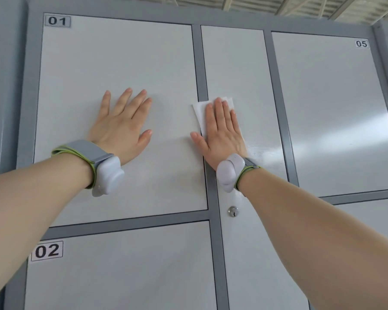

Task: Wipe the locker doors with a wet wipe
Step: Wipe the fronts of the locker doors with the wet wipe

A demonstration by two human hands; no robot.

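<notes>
Pale grey metal locker doors (121,63) are filling the frame. Left hand (123,128) is lying flat mid-left, fingers spread. Right hand (222,130), fingers together, is pressing a white wet wipe (199,113) at centre, over the narrow middle door (238,63).

White wet wipe (201,115) spread flat on the narrow middle locker door (233,63), its left edge overlapping the grey frame strip (197,63). Pale grey door 01 (112,59), door 02 (121,265) and door 05 (329,108) are shut. Damp streaks show on the middle door, lower right of the wipe.
</notes>
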